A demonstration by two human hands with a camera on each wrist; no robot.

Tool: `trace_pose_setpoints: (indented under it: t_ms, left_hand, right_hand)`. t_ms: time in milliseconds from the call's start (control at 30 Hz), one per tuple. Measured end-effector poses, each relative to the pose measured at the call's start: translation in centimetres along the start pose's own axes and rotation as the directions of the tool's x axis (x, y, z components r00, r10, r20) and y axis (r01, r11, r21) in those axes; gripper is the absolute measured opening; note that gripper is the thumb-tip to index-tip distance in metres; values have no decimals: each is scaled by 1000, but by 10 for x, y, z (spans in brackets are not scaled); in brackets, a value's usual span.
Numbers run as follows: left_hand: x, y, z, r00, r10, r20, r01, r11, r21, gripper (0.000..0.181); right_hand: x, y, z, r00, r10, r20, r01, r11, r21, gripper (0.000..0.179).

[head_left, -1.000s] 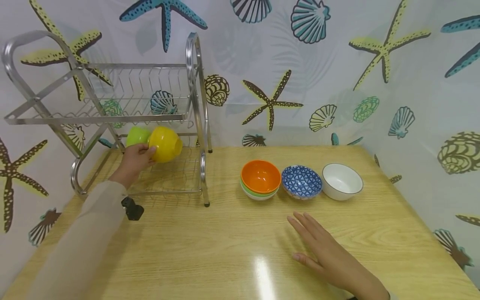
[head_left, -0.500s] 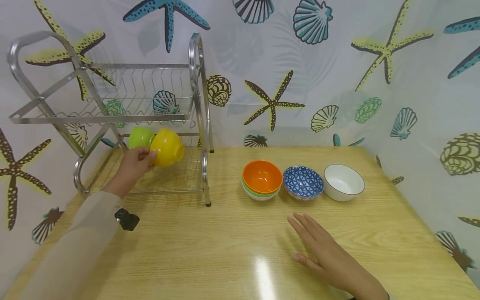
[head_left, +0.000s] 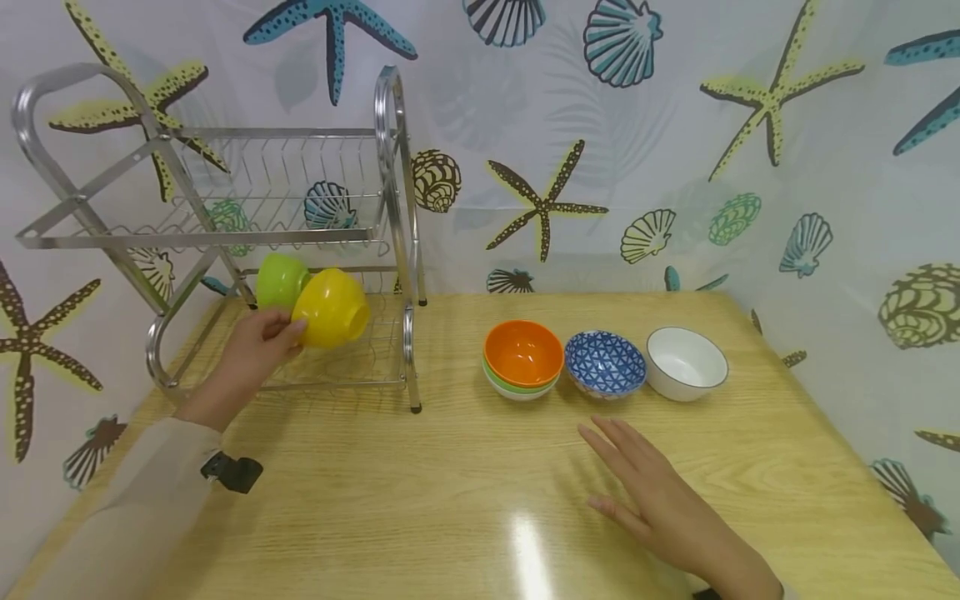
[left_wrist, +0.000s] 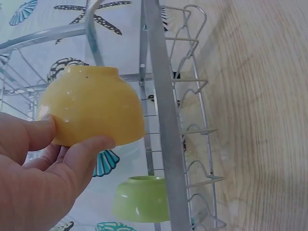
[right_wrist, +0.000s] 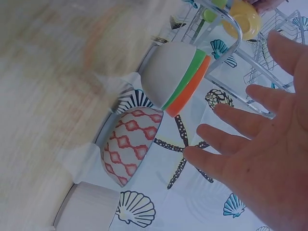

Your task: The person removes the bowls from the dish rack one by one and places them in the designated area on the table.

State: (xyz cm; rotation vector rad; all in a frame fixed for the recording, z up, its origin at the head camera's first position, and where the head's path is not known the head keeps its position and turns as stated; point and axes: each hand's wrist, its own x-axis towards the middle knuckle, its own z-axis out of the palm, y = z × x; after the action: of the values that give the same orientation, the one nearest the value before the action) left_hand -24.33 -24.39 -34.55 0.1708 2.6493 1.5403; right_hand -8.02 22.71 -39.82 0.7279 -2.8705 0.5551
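Observation:
My left hand point(head_left: 258, 346) pinches the rim of a yellow bowl point(head_left: 332, 308) between thumb and fingers, at the lower tier of the metal dish rack point(head_left: 397, 350). In the head view the bowl is tilted, its foot pointing right. Just behind and left of it, a green bowl point(head_left: 280, 282) stands on its side in the lower tier; the left wrist view shows this green bowl point(left_wrist: 142, 198) apart from the yellow bowl point(left_wrist: 94, 106). My right hand point(head_left: 660, 496) holds nothing, fingers straight and spread over the table, in front of a blue patterned bowl point(head_left: 604, 364).
A stack of bowls, orange on top point(head_left: 522, 354) with green and white below, sits mid-table. The blue patterned bowl stands beside it, then a white bowl point(head_left: 686, 363) to the right. The rack's upper tier point(head_left: 195, 240) overhangs the lower one. A patterned curtain point(head_left: 465, 108) hangs behind.
My left hand has drawn the yellow bowl slightly down and toward me, away from the green bowl, of which more now shows. My right hand has barely shifted.

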Motion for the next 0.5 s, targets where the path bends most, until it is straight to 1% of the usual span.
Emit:
trace_pose_setpoints:
  t_ms: [133, 300, 400, 500]
  left_hand:
    - [-15, 3, -4, 1000, 16, 8, -16, 1000, 7, 54]
    - [-33, 7, -9, 997, 74, -2, -74, 996, 41, 49]
    - [-41, 10, -9, 995, 98, -5, -97, 994, 56, 46]
    - [-46, 14, -7, 995, 99, 6, -99, 993, 57, 46]
  right_hand:
    - [1, 1, -2, 1000, -9, -12, 9, 1000, 7, 74]
    - [1, 3, -4, 999, -19, -30, 20, 1000, 7, 72]
    - [1, 4, -5, 999, -21, -42, 22, 1000, 12, 72]
    - [0, 5, -5, 999, -14, -43, 15, 1000, 20, 72]
